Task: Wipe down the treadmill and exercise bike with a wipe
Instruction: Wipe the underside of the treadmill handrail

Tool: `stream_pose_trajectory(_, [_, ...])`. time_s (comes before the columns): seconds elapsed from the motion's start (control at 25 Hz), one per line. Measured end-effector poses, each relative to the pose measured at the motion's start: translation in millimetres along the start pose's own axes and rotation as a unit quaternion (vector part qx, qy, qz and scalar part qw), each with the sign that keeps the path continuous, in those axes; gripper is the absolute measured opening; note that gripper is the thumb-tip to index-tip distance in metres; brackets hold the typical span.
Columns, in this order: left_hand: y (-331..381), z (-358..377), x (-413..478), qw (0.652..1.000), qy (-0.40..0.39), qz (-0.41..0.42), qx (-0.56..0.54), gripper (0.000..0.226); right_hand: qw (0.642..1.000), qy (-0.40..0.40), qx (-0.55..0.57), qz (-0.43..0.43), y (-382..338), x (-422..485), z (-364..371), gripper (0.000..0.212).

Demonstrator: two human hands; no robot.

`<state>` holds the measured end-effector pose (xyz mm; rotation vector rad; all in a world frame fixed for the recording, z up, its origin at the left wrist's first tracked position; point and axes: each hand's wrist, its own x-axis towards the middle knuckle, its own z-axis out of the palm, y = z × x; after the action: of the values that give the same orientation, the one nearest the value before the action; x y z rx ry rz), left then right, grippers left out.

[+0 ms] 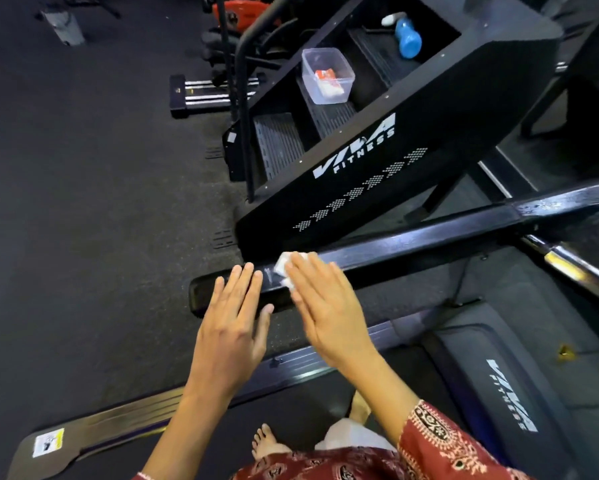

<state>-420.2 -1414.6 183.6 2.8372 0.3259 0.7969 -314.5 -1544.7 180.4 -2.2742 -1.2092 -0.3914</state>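
Note:
A black treadmill handrail (412, 242) runs from the lower left up to the right, and its padded end (204, 292) lies under my hands. My right hand (325, 306) lies flat with straight fingers, pressing a white wipe (284, 266) onto the rail. Only the wipe's far edge shows past my fingertips. My left hand (232, 327) is flat beside it, fingers straight, its fingertips touching the rail's end. The treadmill belt (291, 417) and its motor cover (509, 386) with white lettering lie below me.
A black stair-climber machine (377, 150) stands just beyond the rail. On its steps sit a clear plastic box (327, 76) and a blue bottle (408, 38). Dark gym floor (83, 202) spreads to the left. A silver side rail (111, 424) borders the belt.

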Motion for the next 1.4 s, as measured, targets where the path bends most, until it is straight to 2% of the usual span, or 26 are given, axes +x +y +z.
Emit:
stream_pose_trajectory(0.08, [13.0,9.3,12.4,1.000,-0.001,0.010,-0.001,0.046,0.997,0.040,-0.008,0.064,51.8,-4.6,-21.6,0.036])
stream_pose_trajectory(0.2, [38.3,25.7,26.8,1.000,-0.005,0.018,-0.002,0.046,0.968,0.104,-0.019,0.229,137.5,-11.4,-64.1,0.037])
stream_pose_trajectory(0.28, [50.7,32.0,31.4,1.000,-0.006,0.016,-0.004,0.046,0.953,0.119,-0.003,0.278,139.2,-6.0,-66.6,0.035])
stream_pose_trajectory(0.36, [56.2,35.5,36.1,1.000,-0.009,0.020,-0.004,0.047,0.977,0.076,-0.026,0.197,93.7,7.4,-45.5,0.026])
stream_pose_trajectory(0.44, [56.9,38.2,39.1,1.000,-0.009,0.019,0.004,0.047,0.998,0.024,-0.003,0.050,46.3,8.2,-20.6,0.032])
stream_pose_trajectory(0.52, [57.7,38.5,37.3,1.000,-0.005,0.013,0.005,0.047,1.000,-0.011,0.020,-0.011,50.8,6.1,-25.5,0.035])
stream_pose_trajectory(0.6, [59.1,38.7,36.4,1.000,-0.002,0.005,0.011,0.047,0.999,-0.001,-0.008,0.053,100.7,1.1,-47.5,0.033])
stream_pose_trajectory(0.68, [60.4,40.3,37.1,1.000,-0.003,0.004,0.016,0.047,0.979,0.048,-0.033,0.195,153.9,-3.2,-73.0,0.035])
stream_pose_trajectory(0.72, [60.6,41.1,38.1,1.000,-0.002,0.006,0.016,0.047,0.966,0.074,-0.028,0.247,165.5,-3.0,-79.6,0.037])
stream_pose_trajectory(0.76, [60.2,41.4,38.8,1.000,-0.001,0.009,0.017,0.047,0.960,0.087,-0.029,0.264,161.6,-1.0,-75.8,0.037])
stream_pose_trajectory(0.84, [60.7,41.2,40.4,1.000,-0.002,0.013,0.016,0.047,0.974,0.053,-0.019,0.217,118.4,1.0,-51.8,0.036])
stream_pose_trajectory(0.92, [64.1,42.8,43.8,1.000,-0.005,0.016,0.020,0.048,0.997,-0.005,0.017,0.080,74.3,-8.9,-36.3,0.041])
stream_pose_trajectory(1.0, [69.8,46.9,49.9,0.999,-0.009,0.020,0.024,0.048,1.000,-0.016,0.021,0.006,84.9,-11.2,-43.5,0.040])
stream_pose_trajectory(1.04, [74.3,50.6,54.3,0.999,-0.011,0.022,0.023,0.049,0.999,-0.007,0.023,0.021,106.8,-8.5,-54.7,0.038])
stream_pose_trajectory(1.12, [85.6,59.2,62.4,0.999,-0.018,0.025,0.017,0.049,0.993,0.021,0.000,0.117,163.4,-10.5,-76.6,0.034])
stream_pose_trajectory(1.2, [102.8,68.7,71.9,0.999,-0.023,0.037,0.006,0.049,0.971,0.048,-0.019,0.232,226.9,-14.8,-107.1,0.040])
stream_pose_trajectory(1.28, [120.1,77.7,81.1,0.999,-0.024,0.045,0.001,0.049,0.951,0.060,0.000,0.303,246.5,-16.8,-123.1,0.047])
stream_pose_trajectory(1.32, [129.5,82.7,86.5,0.998,-0.025,0.049,-0.003,0.049,0.956,0.051,0.011,0.288,239.9,-13.3,-121.1,0.044])
stream_pose_trajectory(1.4, [147.7,92.7,97.9,0.998,-0.030,0.054,-0.009,0.050,0.981,-0.006,0.031,0.193,202.1,-4.2,-110.0,0.029])
